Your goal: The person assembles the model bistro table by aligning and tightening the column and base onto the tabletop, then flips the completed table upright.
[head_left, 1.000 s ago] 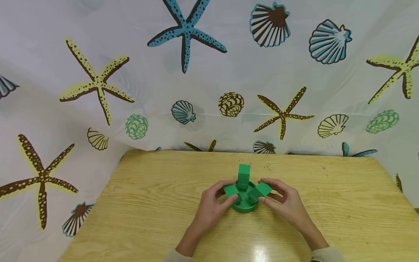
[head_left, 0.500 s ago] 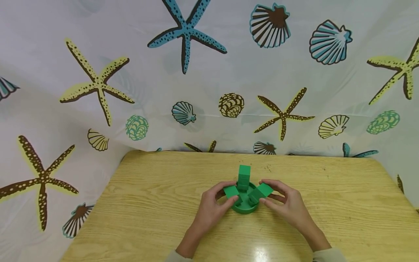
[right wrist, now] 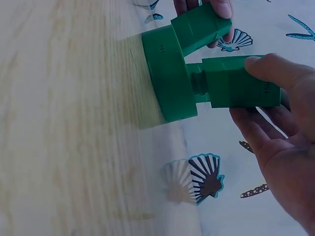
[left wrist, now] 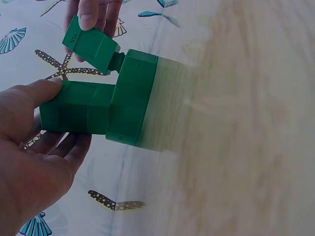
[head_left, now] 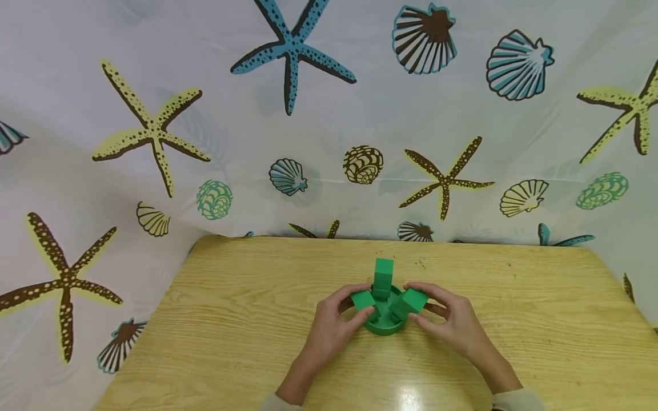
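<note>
A round green base [head_left: 384,328] stands on the table with three green blocks on it. The left hand [head_left: 332,325] grips the left block [head_left: 363,299] between thumb and fingers. On the other side, the right hand [head_left: 452,319] pinches the right block [head_left: 413,299], which leans outward. The back block [head_left: 383,274] stands untouched. In the left wrist view, the left hand [left wrist: 37,137] holds its block [left wrist: 78,109] against the base [left wrist: 130,98]. A narrower neck joins the right hand's block [right wrist: 236,83] to the base [right wrist: 170,73] in the right wrist view.
The wooden table [head_left: 247,319] surrounds the base on all sides. Behind and beside it hangs a white cloth [head_left: 329,131] printed with starfish and shells.
The right hand's fingers and its block have shifted slightly, and the block's top now looks turned. The left hand keeps its grip and has hardly moved.
</note>
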